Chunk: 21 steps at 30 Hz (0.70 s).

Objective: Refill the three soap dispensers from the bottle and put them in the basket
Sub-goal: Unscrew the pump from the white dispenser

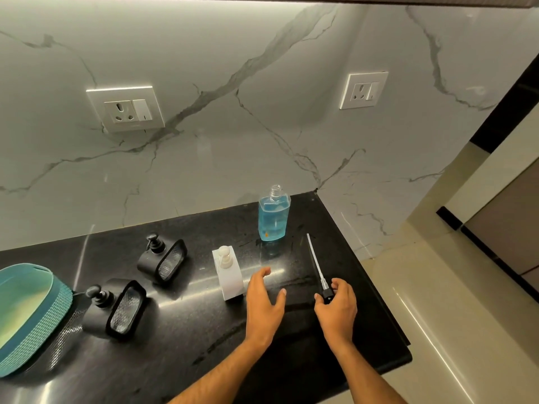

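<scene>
Soap dispensers stood three to the black surface point(180, 330): a white one point(229, 272) near the middle with its pump on, and two black ones to its left, the farther one point(162, 259) nearer the wall and the nearer one point(113, 309) just beside the teal basket point(32, 316) at the left edge. Behind the white dispenser, toward the marble wall point(233, 126), the clear bottle point(273, 217) stood upright with its neck uncapped and blue liquid filling most of it. Its pump point(316, 268) lay flat to the right, the long tube pointing toward the wall. The right hand point(337, 304) had its fingers curled round the pump's black cap, at the end nearer the person. The left hand point(267, 295) hung open just right of the white dispenser, fingers spread and relaxed, gripping nothing. Two wall sockets, one on the left point(125, 109) and one on the right point(364, 90), sat in the marble above.
</scene>
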Available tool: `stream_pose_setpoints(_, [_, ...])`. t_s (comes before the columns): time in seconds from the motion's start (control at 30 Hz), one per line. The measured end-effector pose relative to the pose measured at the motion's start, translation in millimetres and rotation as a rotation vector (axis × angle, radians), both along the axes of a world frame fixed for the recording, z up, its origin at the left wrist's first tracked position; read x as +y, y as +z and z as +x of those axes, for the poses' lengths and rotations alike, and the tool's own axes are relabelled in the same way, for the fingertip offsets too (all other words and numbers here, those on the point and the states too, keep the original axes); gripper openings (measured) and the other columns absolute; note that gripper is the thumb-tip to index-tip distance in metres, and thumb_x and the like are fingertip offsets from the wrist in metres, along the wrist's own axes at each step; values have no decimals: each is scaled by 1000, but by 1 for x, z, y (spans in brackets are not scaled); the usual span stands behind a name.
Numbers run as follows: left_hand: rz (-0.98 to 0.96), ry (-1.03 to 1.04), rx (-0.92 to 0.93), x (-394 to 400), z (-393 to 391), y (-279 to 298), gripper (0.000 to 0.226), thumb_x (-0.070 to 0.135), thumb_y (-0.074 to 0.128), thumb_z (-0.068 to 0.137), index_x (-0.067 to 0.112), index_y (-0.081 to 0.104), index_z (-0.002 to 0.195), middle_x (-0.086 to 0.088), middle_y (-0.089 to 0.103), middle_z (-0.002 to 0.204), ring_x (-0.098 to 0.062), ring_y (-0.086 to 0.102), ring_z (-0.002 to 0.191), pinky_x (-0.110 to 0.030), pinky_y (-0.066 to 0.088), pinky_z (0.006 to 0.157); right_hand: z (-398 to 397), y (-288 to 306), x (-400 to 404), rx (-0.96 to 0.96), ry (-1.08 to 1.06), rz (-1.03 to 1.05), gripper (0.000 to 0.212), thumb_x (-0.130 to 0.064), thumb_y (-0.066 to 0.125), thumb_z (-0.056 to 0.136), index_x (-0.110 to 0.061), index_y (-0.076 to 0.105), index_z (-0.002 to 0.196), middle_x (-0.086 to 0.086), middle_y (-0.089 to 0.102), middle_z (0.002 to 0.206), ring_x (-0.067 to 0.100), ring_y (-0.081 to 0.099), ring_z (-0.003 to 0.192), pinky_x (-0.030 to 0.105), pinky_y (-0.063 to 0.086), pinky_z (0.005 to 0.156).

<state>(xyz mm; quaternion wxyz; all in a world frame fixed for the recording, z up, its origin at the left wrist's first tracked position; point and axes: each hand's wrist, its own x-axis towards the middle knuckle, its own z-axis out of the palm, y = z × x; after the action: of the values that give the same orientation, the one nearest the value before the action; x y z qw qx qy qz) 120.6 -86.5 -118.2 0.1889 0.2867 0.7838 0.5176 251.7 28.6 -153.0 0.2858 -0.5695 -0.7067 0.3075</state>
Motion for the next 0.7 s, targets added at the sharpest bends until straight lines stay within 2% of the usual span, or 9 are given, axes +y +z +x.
stream_pose_setpoints(0.1, [5, 10, 0, -4, -1, -2, 59, 21, 78, 93, 29, 48, 143, 17, 54, 139, -2, 49, 135, -31, 40, 120, -1, 1, -1, -30, 0, 21, 59, -14, 89, 74, -15, 58, 124, -2, 59, 116, 17, 59, 111, 25, 46, 87])
stream_pose_setpoints(0.2, [16, 22, 3, -11, -2, -2, 58, 21, 77, 93, 28, 49, 143, 19, 53, 138, -1, 48, 136, -30, 40, 120, -4, 7, -4, -107, -4, 152, 62, -20, 91, 71, -15, 59, 124, 2, 60, 119, 19, 54, 115, 31, 49, 91])
stream_pose_setpoints(0.3, [10, 34, 13, -22, -3, -3, 57, 22, 77, 93, 29, 49, 142, 20, 53, 138, 1, 48, 135, -26, 39, 119, -13, 18, -10, -57, 43, 281, 60, -21, 88, 73, -17, 58, 125, -1, 58, 120, 15, 50, 117, 34, 52, 94])
stream_pose_setpoints(0.4, [12, 49, 27, -34, -4, -2, 56, 22, 77, 93, 30, 50, 141, 20, 53, 136, 7, 47, 134, -21, 39, 116, -33, 30, -23, 50, 165, 316, 55, -20, 84, 78, -20, 58, 127, -5, 56, 123, 5, 48, 120, 21, 47, 98])
stream_pose_setpoints(0.47, [27, 63, 32, -44, -5, -2, 54, 20, 78, 92, 29, 52, 139, 19, 55, 135, 5, 49, 132, -20, 40, 114, -51, 35, -36, 104, 273, 279, 57, -20, 84, 78, -22, 58, 128, -7, 54, 125, 3, 49, 119, 15, 44, 98])
stream_pose_setpoints(0.6, [61, 94, 55, -66, -6, -1, 49, 18, 78, 90, 32, 56, 132, 20, 59, 129, -1, 55, 128, -21, 45, 109, -87, 38, -55, 234, 459, 111, 65, -10, 85, 75, -26, 59, 132, -12, 57, 122, 5, 56, 111, 18, 48, 95])
stream_pose_setpoints(0.7, [81, 138, 80, -81, -11, -1, 47, 17, 78, 88, 35, 58, 126, 20, 61, 124, -8, 60, 122, -21, 47, 104, -108, 41, -60, 242, 583, 9, 70, -4, 82, 75, -25, 57, 137, -10, 58, 128, 5, 58, 112, 22, 51, 96])
